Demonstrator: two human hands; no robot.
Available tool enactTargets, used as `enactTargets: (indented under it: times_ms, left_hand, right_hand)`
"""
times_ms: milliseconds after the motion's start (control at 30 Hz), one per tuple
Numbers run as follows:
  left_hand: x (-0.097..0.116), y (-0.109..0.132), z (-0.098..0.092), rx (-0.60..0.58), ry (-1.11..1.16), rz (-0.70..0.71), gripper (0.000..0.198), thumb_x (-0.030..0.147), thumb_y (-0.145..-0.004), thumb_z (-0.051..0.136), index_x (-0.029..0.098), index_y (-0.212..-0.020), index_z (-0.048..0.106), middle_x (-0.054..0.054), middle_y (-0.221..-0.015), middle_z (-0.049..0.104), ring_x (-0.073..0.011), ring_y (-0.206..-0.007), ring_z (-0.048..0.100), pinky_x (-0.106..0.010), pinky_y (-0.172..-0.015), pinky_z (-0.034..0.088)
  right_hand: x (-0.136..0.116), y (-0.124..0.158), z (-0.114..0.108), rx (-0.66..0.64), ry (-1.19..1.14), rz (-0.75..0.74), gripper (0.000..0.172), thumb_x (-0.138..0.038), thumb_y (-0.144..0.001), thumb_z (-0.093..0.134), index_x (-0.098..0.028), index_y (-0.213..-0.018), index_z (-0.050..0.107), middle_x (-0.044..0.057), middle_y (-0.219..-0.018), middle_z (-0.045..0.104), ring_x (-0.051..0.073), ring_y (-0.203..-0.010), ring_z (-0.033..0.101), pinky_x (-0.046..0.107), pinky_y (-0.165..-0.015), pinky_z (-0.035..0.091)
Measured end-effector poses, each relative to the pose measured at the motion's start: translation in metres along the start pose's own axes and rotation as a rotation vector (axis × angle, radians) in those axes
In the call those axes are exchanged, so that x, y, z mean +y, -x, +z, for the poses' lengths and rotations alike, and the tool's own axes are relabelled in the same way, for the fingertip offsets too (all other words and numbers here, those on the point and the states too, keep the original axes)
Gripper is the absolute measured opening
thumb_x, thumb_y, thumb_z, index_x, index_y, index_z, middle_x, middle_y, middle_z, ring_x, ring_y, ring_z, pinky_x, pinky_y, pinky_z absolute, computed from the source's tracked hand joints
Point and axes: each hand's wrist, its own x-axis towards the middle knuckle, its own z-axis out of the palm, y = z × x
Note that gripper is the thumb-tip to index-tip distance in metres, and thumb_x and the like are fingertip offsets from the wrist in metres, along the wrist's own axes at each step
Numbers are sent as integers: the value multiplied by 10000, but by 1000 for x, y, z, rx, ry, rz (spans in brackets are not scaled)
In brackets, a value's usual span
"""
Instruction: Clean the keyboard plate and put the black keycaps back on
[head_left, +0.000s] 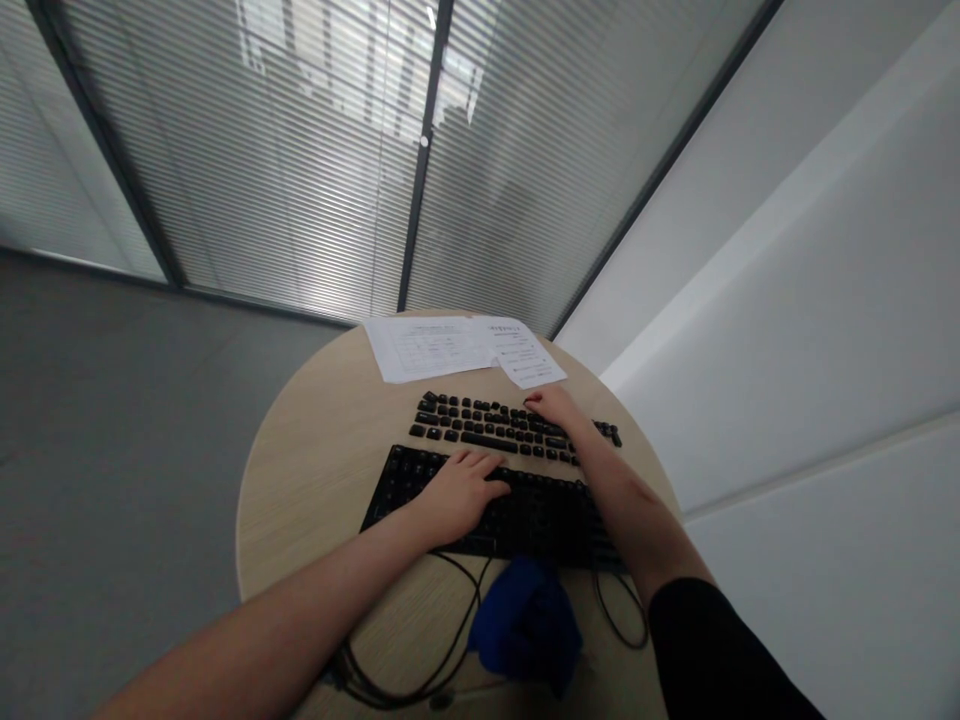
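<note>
A black keyboard point(540, 515) lies on the round table, partly stripped of its keycaps in the middle, as far as I can see. My left hand point(461, 490) rests on it, fingers spread, holding nothing. Beyond it, loose black keycaps point(487, 440) are laid out on the wood in keyboard order. My right hand point(553, 405) reaches over to their far row, with thumb and fingertips pinched on a small dark keycap point(528, 402). My right forearm hides some keycaps and the keyboard's right part.
Two printed paper sheets point(435, 347) point(519, 350) lie at the far edge of the table point(300, 470). In front of the keyboard are a crumpled blue cloth point(525, 625) and a looped black cable point(390, 697). A blind-covered glass partition point(300, 170) and a white wall point(810, 330) stand close by.
</note>
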Motion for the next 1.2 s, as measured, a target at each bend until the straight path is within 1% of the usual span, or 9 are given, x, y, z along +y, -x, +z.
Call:
enactTargets:
  times_ms: [167,267,367,433,533,633,833,1033,1200]
  left_hand:
    - [0,1,0,3,-9,1,378,152,-909,613,291,-1243,723,-119,-1452,575,-314,-1250,570,-480,-1056,404]
    - [1,0,-2,-8,-13,-4,369,159,-910,617,288,-1238,727,-120,-1449,579,-315,-1260,568,-480,-1060,407]
    - [1,0,-3,-8,-10,-2,398,147,-903,617,285,-1262,719,-122,-1460,570,-315,-1274,561,-478,-1067,410]
    - [0,-1,-3,-4,-5,-8,407,130,-903,607,288,-1258,725,-118,-1457,575,-307,-1279,561,-474,-1076,408]
    - [-3,-3,-1,-1,3,-20,406,110,-903,593,296,-1231,742,-109,-1459,576,-301,-1283,562,-479,-1074,420]
    - [-4,-4,1,1,9,-32,398,97,-898,589,293,-1200,759,-106,-1450,585,-313,-1276,570,-501,-1068,443]
    - [-4,-2,-3,38,46,-53,371,95,-906,585,251,-1195,758,-111,-1410,617,-299,-1251,595,-500,-1066,486]
    - [-5,-1,-4,51,48,-32,404,82,-899,582,235,-1244,726,-115,-1377,636,-292,-1227,613,-492,-1051,507]
    - [-5,-2,-3,77,72,-20,403,106,-927,557,207,-1296,682,-121,-1345,652,-283,-1204,624,-483,-1035,521]
  right_hand:
    - [-9,6,-12,86,-30,8,233,-322,-904,672,-222,-1057,818,86,-1079,785,242,-1017,697,313,-921,500]
    - [-10,25,-25,170,-69,12,276,-337,-943,625,-204,-1119,791,93,-1113,772,232,-1025,684,329,-942,496]
    - [-7,67,-30,213,-138,-5,319,-360,-980,566,-187,-1161,764,89,-1115,762,213,-974,682,329,-906,512]
    - [-9,105,-27,207,-256,-73,315,-383,-967,592,-182,-1136,767,85,-1075,763,206,-922,684,318,-852,522]
    - [-21,157,-17,73,-438,-248,246,-366,-931,656,-205,-1063,786,59,-994,762,197,-881,684,303,-811,517]
    - [-40,185,-9,-8,-446,-305,206,-312,-937,659,-211,-1060,790,54,-972,763,200,-902,685,308,-833,507]
    - [-60,187,-3,18,-267,-308,228,-264,-982,602,-186,-1095,784,85,-1044,765,229,-988,685,340,-923,492]
    - [-67,188,2,24,-151,-336,261,-258,-1018,537,-187,-1068,783,81,-1026,758,229,-981,685,321,-898,487]
    - [-75,190,-1,3,-125,-294,282,-252,-1025,504,-202,-1043,781,75,-1020,754,221,-978,681,306,-882,476]
